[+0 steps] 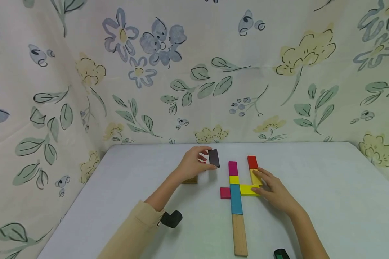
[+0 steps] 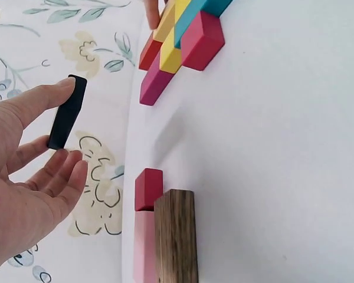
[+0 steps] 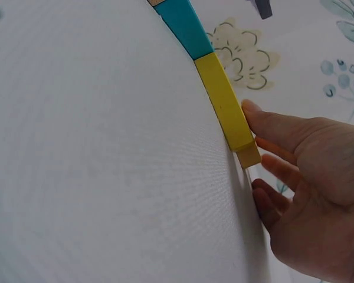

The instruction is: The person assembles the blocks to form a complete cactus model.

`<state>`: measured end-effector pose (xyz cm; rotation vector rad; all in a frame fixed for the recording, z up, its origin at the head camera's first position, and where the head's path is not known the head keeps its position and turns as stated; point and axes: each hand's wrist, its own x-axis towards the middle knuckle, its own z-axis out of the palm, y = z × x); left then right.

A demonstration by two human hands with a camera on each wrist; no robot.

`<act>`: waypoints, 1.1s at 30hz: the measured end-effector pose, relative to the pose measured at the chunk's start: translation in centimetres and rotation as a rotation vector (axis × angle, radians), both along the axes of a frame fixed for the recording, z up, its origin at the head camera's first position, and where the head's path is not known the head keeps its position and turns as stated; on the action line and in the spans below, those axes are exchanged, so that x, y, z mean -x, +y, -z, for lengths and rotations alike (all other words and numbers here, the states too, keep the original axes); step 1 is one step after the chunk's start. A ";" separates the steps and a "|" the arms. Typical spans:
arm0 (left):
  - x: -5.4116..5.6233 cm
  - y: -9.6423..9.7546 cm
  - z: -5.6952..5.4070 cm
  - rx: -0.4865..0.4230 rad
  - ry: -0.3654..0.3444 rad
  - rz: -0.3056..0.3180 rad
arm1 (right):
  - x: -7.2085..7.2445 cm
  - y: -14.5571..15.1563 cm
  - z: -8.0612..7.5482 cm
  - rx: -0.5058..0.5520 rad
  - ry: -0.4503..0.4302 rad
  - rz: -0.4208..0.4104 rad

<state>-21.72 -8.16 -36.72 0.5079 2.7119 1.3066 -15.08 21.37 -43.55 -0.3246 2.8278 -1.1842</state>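
My left hand (image 1: 193,162) pinches a black rectangular block (image 1: 214,158) between thumb and fingertips, above the table. In the left wrist view the black block (image 2: 68,112) is tilted, its ends between thumb and fingers. My right hand (image 1: 276,190) rests beside the laid-out blocks, its thumb at the right end of a yellow block (image 1: 247,190) and its fingers by a light orange block (image 1: 254,177). A red block (image 1: 252,162) lies beyond the orange one. Blue (image 1: 236,199), small yellow (image 1: 234,180), magenta (image 1: 233,168) and wooden (image 1: 239,235) blocks form a line.
A crimson block (image 1: 225,193) adjoins the blue block's left side. Beneath my left hand lie a dark brown wood-grain block (image 2: 177,236), a red block (image 2: 148,188) and a pink block (image 2: 144,244). The white table (image 1: 116,216) meets a floral cloth (image 1: 194,72) at its far edge.
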 end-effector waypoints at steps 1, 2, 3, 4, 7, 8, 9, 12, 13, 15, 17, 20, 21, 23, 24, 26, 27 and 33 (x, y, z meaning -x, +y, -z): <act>0.3 0.2 0.0 -0.008 -0.004 0.002 | 0.0 0.0 0.0 0.001 0.002 0.000; 0.6 0.4 0.0 -0.013 -0.004 0.006 | 0.0 0.0 -0.1 0.002 0.002 0.000; 0.9 0.5 0.0 -0.021 -0.005 0.010 | 0.0 0.0 -0.1 0.002 0.001 0.000; 1.2 0.7 0.1 -0.024 -0.006 0.013 | 0.0 0.0 -0.1 0.003 0.002 0.000; 2.0 1.3 0.3 -0.028 -0.006 0.021 | 0.0 0.0 -0.1 0.005 0.001 0.000; 2.3 1.4 0.4 -0.024 -0.003 0.024 | 0.0 -0.1 -0.1 0.005 0.001 -0.001; 2.5 1.6 0.4 -0.021 -0.003 0.027 | 0.0 -0.1 -0.1 0.006 0.000 -0.002; 3.3 2.0 0.7 -0.014 -0.005 0.033 | 0.1 -0.2 -0.1 0.004 0.000 -0.001; 3.5 2.1 0.8 -0.015 -0.004 0.037 | 0.1 -0.2 -0.1 0.003 0.000 -0.001; 3.9 2.3 0.9 -0.017 -0.010 0.039 | 0.1 -0.2 -0.1 0.000 -0.002 0.002; 4.3 2.5 1.0 -0.017 -0.015 0.038 | 0.1 -0.2 -0.1 -0.003 0.001 0.003; 5.0 2.8 1.4 -0.014 -0.023 0.031 | 0.1 -0.2 -0.1 -0.004 0.004 0.001; 5.2 2.9 1.6 -0.013 -0.028 0.028 | 0.0 -0.2 -0.1 -0.001 0.003 0.000; 5.6 3.2 2.0 -0.013 -0.036 0.022 | 0.0 -0.2 -0.1 0.003 0.001 0.001; 5.8 3.4 2.2 -0.012 -0.040 0.019 | 0.0 -0.2 -0.1 0.003 -0.002 0.002; 6.1 3.8 2.5 -0.015 -0.049 0.015 | 0.0 -0.2 -0.2 0.005 -0.006 0.005; 6.2 4.0 2.7 -0.018 -0.056 0.013 | 0.0 -0.2 -0.1 0.006 -0.008 0.006; 6.8 5.2 3.2 -0.006 -0.085 -0.008 | 0.1 0.0 0.1 0.011 0.010 0.008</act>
